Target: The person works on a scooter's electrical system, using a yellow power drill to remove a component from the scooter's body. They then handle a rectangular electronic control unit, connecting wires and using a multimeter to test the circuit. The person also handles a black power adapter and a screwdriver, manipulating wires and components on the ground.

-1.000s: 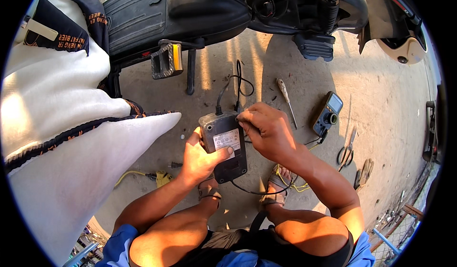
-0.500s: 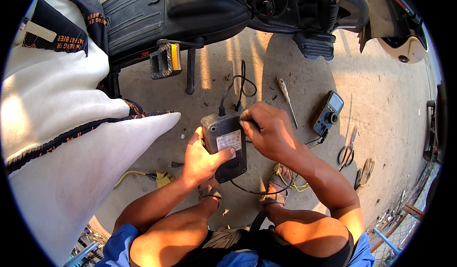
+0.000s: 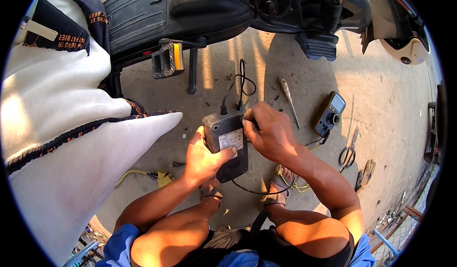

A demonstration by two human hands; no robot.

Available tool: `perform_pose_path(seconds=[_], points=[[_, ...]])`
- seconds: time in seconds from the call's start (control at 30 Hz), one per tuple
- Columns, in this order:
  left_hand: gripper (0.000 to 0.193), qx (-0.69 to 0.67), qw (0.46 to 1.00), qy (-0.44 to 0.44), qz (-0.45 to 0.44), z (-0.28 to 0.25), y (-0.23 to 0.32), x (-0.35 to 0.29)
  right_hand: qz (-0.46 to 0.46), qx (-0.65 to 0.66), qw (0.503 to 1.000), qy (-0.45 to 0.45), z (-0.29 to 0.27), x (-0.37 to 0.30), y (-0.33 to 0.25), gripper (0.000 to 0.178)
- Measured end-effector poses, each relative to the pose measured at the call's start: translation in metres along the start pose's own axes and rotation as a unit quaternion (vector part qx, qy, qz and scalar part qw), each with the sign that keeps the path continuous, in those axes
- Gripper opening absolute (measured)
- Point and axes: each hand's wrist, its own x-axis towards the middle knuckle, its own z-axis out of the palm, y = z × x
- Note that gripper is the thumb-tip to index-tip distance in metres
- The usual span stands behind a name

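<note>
A black battery charger (image 3: 232,164) with a white label is held up between my knees, its labelled face toward me. My left hand (image 3: 204,157) grips its left side, thumb lying across the label. At the charger's upper right corner my right hand (image 3: 269,129) is closed in a pinch, fingertips touching the case beside a screw hole. Whatever those fingertips hold, if anything, is hidden. From the top end runs a black cord (image 3: 242,79) that loops on the concrete. Another black cord (image 3: 257,191) leaves the lower end toward my right foot.
To the right lie a screwdriver (image 3: 289,100), a multimeter (image 3: 331,112), scissors (image 3: 350,153) and a glove (image 3: 365,174). A black electric scooter (image 3: 204,10) stands across the far side, its pedal (image 3: 167,60) jutting out. White padded fabric (image 3: 85,148) hangs at left. A yellow cord (image 3: 131,174) lies near my left foot.
The whole view has shifted slightly. Both hands stay on the charger in nearly the same pose, the right fingertips still at its upper corner.
</note>
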Motion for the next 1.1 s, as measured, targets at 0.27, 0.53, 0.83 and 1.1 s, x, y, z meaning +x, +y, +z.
perform_pose_path(seconds=[0.27, 0.53, 0.83, 1.1], points=[[0.052, 0.08, 0.995, 0.058, 0.015, -0.002, -0.004, 0.004, 0.207, 0.144, 0.967, -0.03, 0.0, -0.012, 0.001, 0.011], [0.052, 0.232, 0.965, 0.11, 0.047, 0.001, 0.007, 0.013, 0.289, 0.34, 0.894, -0.036, 0.03, -0.057, 0.0, 0.012], [0.049, 0.362, 0.915, 0.126, 0.126, 0.006, 0.002, 0.013, 0.264, 0.353, 0.897, -0.025, 0.037, -0.056, -0.006, 0.014], [0.044, 0.487, 0.839, 0.109, 0.216, 0.013, 0.009, 0.013, 0.283, 0.471, 0.835, -0.03, 0.039, -0.057, 0.002, 0.014]])
